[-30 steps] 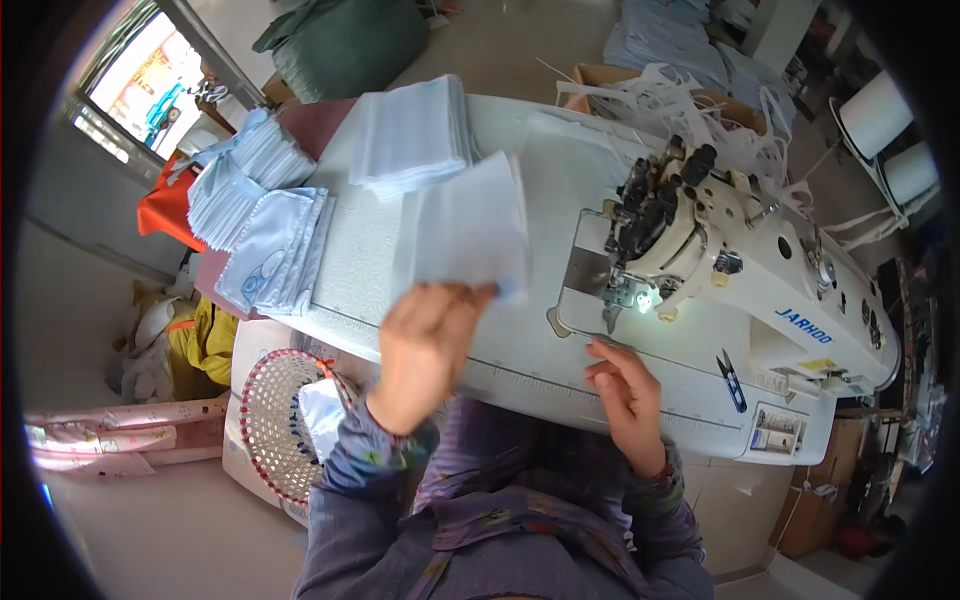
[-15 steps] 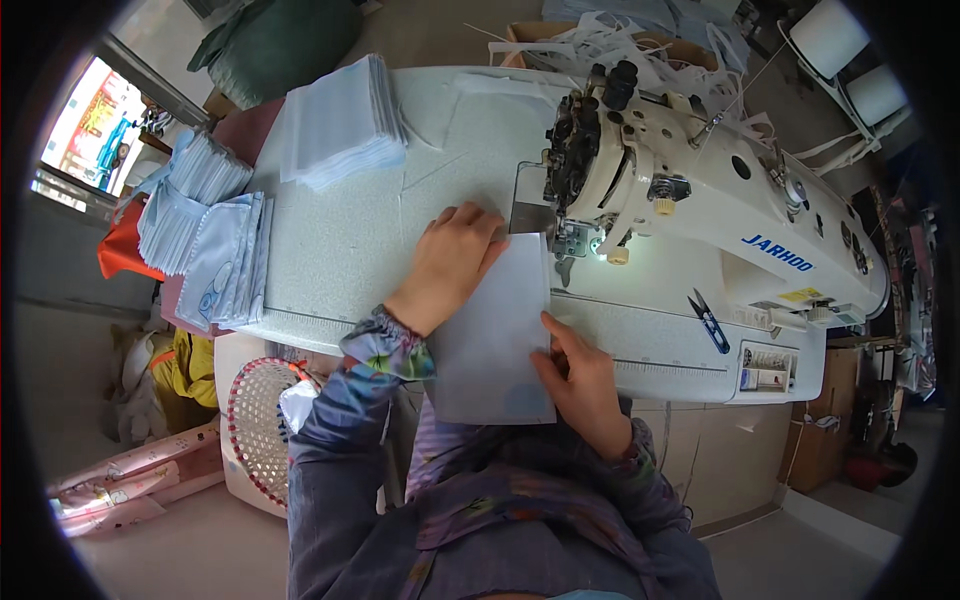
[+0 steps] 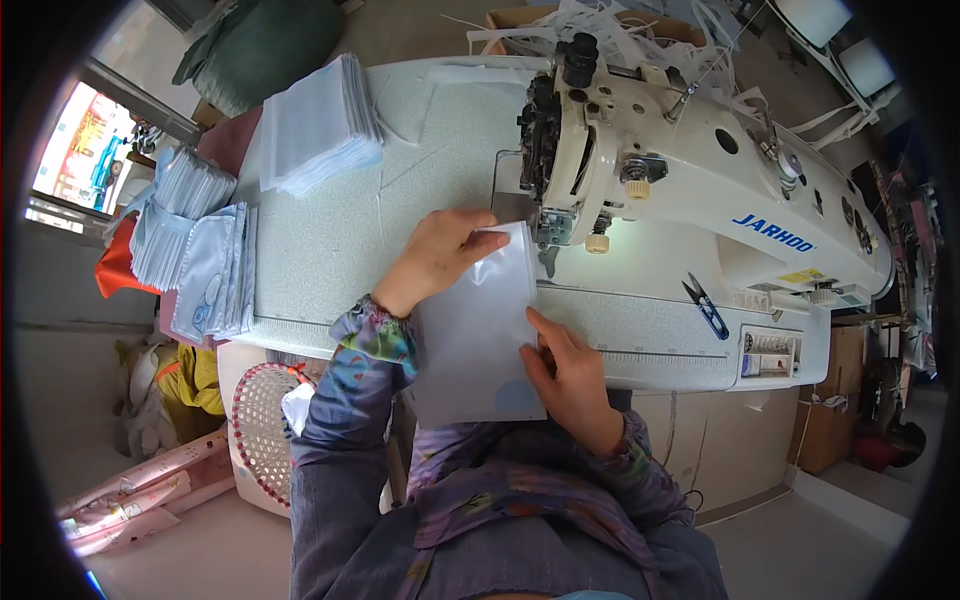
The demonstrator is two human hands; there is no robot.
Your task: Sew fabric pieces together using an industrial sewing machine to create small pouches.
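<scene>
A pale, glossy rectangular fabric piece [image 3: 470, 345] lies over the front edge of the sewing table, its near end hanging above my lap. My left hand [image 3: 440, 255] pinches its far edge between thumb and fingers, and that edge is slightly raised. My right hand [image 3: 575, 385] holds the right edge lower down, thumb and forefinger on it and the other fingers curled. Just beyond the far right corner stands the needle and presser foot area [image 3: 552, 228] of a cream sewing machine [image 3: 620, 140]. A faint blue print shows near the lower right corner.
At the back left is a stack of pale pieces [image 3: 320, 125]; bundled printed pieces [image 3: 215, 265] sit at the left edge. Thread snips [image 3: 707, 307] and a small tray [image 3: 768, 355] lie at the right. A woven basket [image 3: 265, 430] stands below left; white strips [image 3: 620, 30] fill a box behind.
The far edge of the fabric piece has come up off the table and moved slightly back from the presser foot. My left fingers have gone from resting flat on it to pinching it.
</scene>
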